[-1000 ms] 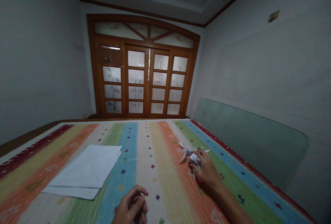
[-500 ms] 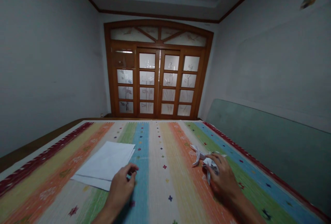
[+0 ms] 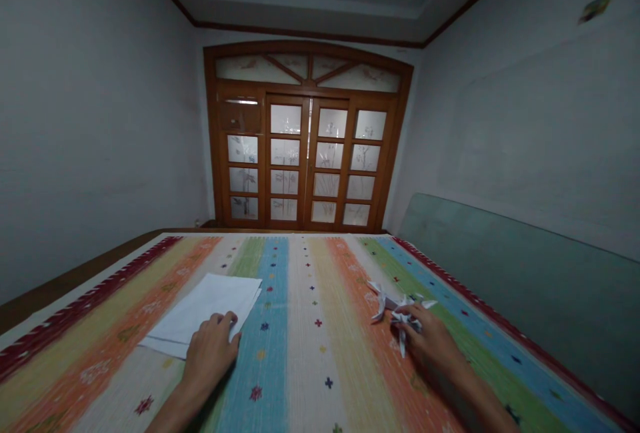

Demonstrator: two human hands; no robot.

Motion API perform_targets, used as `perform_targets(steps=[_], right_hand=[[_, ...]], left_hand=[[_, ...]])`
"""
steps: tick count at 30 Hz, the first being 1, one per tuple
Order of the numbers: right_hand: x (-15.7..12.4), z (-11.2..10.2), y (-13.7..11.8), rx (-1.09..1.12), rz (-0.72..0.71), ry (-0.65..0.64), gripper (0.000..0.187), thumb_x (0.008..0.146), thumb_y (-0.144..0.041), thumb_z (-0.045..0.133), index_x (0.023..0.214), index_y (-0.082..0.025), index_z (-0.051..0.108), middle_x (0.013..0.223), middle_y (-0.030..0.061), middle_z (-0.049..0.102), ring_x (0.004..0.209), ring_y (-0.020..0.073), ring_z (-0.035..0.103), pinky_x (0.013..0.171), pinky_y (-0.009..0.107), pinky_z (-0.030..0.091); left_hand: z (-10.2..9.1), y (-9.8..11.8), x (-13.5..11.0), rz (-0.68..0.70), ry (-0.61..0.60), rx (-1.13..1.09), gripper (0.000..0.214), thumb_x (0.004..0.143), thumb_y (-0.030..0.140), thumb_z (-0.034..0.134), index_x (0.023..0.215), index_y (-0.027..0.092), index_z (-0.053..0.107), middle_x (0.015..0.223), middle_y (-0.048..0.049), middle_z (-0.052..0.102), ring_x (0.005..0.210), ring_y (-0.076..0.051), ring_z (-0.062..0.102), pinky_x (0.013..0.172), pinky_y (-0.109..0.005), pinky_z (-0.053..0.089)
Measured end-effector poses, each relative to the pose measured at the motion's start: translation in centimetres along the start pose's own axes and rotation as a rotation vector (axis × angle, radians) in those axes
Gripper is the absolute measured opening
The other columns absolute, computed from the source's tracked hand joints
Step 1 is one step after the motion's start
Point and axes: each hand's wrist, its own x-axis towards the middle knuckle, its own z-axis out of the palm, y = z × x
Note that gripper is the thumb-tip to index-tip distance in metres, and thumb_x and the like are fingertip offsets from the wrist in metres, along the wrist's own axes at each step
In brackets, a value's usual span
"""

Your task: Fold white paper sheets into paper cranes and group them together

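Several white sheets of paper lie stacked on the left side of the cloth. My left hand rests over their near right corner, fingers bent and thumb apart from the forefinger; no sheet is lifted. On the right, small folded paper figures, perhaps origami cranes, lie close together with pointed ends sticking out. My right hand has its fingertips closed on the nearest folded paper figure and partly covers it.
A striped, patterned cloth covers the table, whose wooden edge shows at the left. A pale green board stands along the right wall. Wooden glazed doors are beyond the table.
My left hand has moved left onto the corner of the sheets. My right hand has drawn slightly down and right, showing more of the folded paper figures.
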Motion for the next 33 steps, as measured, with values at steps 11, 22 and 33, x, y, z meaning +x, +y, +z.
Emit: perform_targets(steps=[11, 22, 33], right_hand=[[2.0, -1.9, -1.0, 0.285, 0.161, 0.109, 0.028, 0.074, -0.045, 0.062, 0.072, -0.020, 0.075, 0.075, 0.0104, 0.078, 0.069, 0.0285, 0.069, 0.066, 0.036, 0.051], [4.1, -0.5, 1.4, 0.373, 0.233, 0.057, 0.034, 0.065, -0.042, 0.067, 0.088, -0.018, 0.070, 0.051, 0.0015, 0.064, 0.049, 0.0231, 0.062, 0.051, 0.032, 0.047], [3.8, 1.6, 2.0, 0.067, 0.124, 0.062, 0.033, 0.070, -0.018, 0.061, 0.100, -0.021, 0.075, 0.076, 0.0073, 0.073, 0.079, 0.0297, 0.069, 0.073, 0.038, 0.050]], left_hand=[[-0.2, 0.0, 0.0, 0.025, -0.041, 0.080, 0.031, 0.097, 0.022, 0.048, 0.121, 0.013, 0.066, 0.119, -0.0166, 0.069, 0.108, -0.033, 0.065, 0.089, -0.041, 0.050], [0.3, -0.2, 0.4, 0.046, -0.040, 0.114, 0.036, 0.099, 0.023, 0.043, 0.125, 0.011, 0.065, 0.121, -0.0184, 0.068, 0.108, -0.035, 0.066, 0.088, -0.043, 0.051], [0.7, -0.2, 0.3, 0.052, -0.028, 0.127, 0.039, 0.098, 0.023, 0.039, 0.125, 0.012, 0.065, 0.119, -0.0176, 0.068, 0.107, -0.034, 0.065, 0.087, -0.043, 0.051]])
